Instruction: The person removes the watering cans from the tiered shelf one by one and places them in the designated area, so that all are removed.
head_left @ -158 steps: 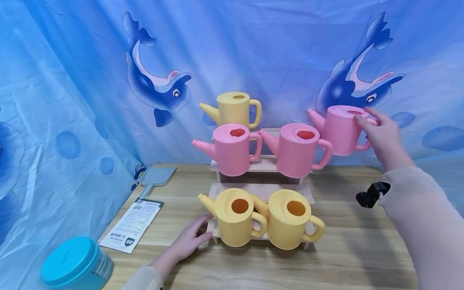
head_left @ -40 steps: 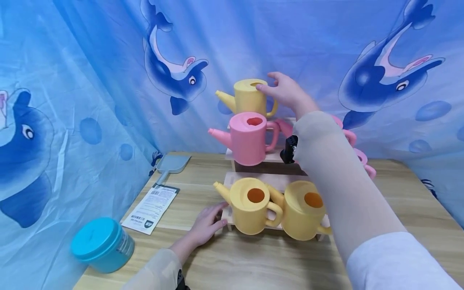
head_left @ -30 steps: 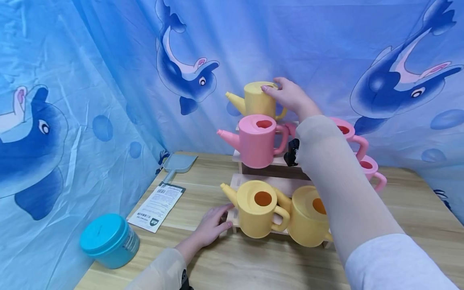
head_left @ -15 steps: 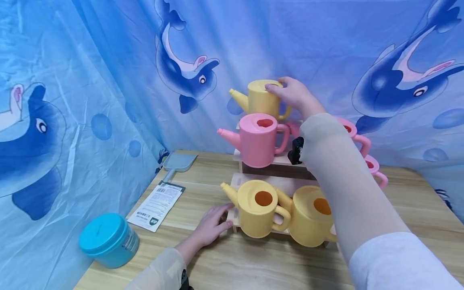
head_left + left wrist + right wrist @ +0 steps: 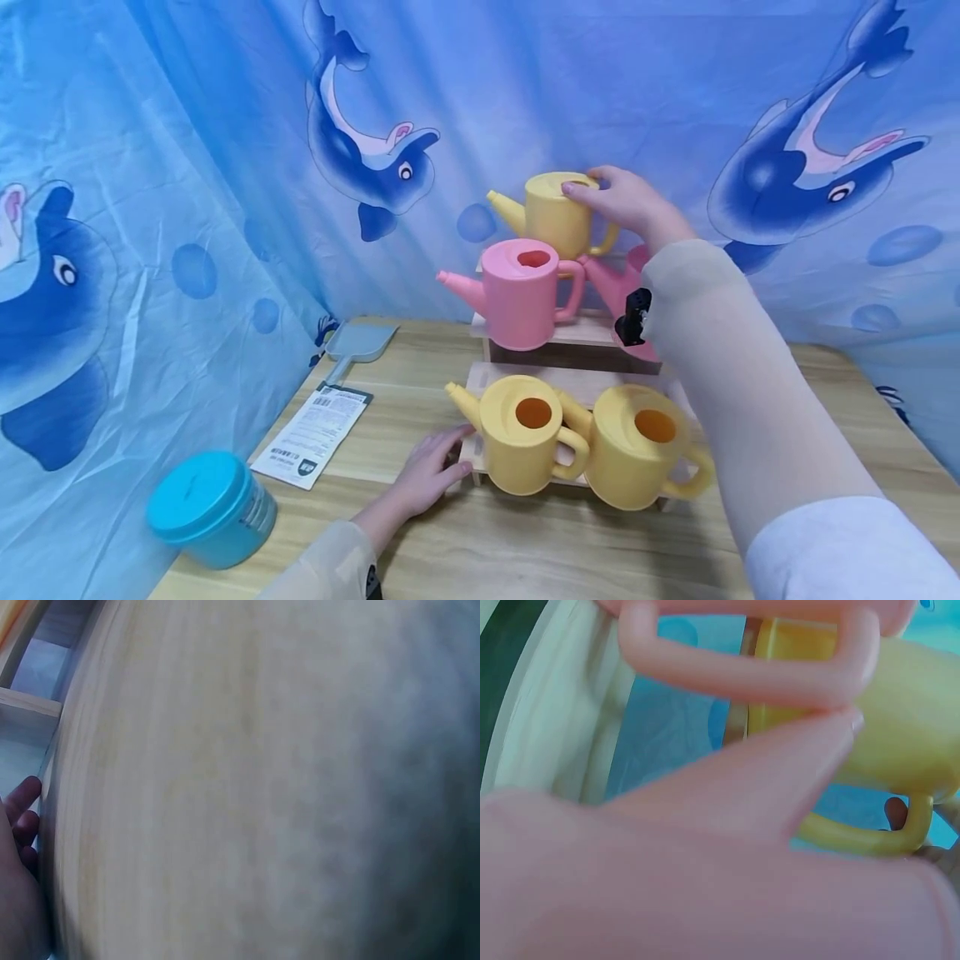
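Observation:
My right hand (image 5: 628, 204) grips a yellow watering can (image 5: 555, 221) by its top rim on the upper tier of a wooden stand (image 5: 495, 372), thumb by the opening. That can also shows in the right wrist view, beyond a pink handle and spout. My left hand (image 5: 427, 475) holds the left end of the stand's lowest tier, thumb in front. On the middle tier stands a pink watering can (image 5: 521, 304); a second pink watering can (image 5: 603, 279) is partly behind my right arm. Two yellow watering cans, a left one (image 5: 517, 450) and a right one (image 5: 626, 467), stand lowest.
On the table's left lie a grey dustpan (image 5: 360, 342) and a white printed packet (image 5: 311, 437). Nearer stands a blue lidded tub (image 5: 213, 508). A blue dolphin-print curtain (image 5: 525, 83) hangs behind and along the left side.
Earlier my right hand held a pink watering can at the right; it has let that go and gripped the top yellow one, which has since shifted right. My left hand stays on the stand.

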Motion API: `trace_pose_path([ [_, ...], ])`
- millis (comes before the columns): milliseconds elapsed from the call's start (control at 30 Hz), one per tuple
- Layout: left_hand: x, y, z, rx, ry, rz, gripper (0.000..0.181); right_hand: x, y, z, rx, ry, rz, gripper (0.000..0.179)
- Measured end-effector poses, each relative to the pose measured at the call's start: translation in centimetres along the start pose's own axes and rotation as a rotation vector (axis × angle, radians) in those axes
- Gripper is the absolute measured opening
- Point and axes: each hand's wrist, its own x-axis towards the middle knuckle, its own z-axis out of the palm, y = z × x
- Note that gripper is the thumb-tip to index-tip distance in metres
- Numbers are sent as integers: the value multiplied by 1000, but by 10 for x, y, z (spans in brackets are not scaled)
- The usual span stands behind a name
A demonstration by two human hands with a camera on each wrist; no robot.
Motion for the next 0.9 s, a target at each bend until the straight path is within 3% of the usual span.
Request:
trace_pose_path([
  [467, 0, 0, 2, -4, 8, 2, 54, -17, 31, -31, -35, -18, 38, 93],
  [900, -2, 1, 4, -1, 20, -7, 53, -36, 68, -60, -41, -14, 131, 96],
])
